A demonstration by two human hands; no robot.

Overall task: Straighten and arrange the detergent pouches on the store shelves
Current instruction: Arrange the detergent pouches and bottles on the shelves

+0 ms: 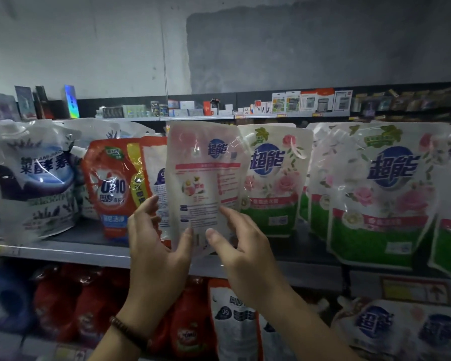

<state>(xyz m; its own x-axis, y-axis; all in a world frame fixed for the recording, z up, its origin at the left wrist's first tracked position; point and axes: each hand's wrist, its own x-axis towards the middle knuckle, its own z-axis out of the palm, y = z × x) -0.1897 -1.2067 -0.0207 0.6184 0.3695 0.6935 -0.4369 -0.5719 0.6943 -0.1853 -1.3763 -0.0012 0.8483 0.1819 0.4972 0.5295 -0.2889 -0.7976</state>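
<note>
Dim store light, glare on glossy packaging, blurred warped edges.

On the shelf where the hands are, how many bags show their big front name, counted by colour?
Blue-and-white lavender pouch: 1
Red OMO pouch: 1
Green-and-white rose pouches: 2
Total: 4
Not counted: the pink pouch pinched by the left hand and right hand shows its back; others are partly hidden.

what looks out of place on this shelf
The pink-and-white pouch, held by the left hand and right hand, shows its back panel, while the rose pouch right of it faces front.
</note>
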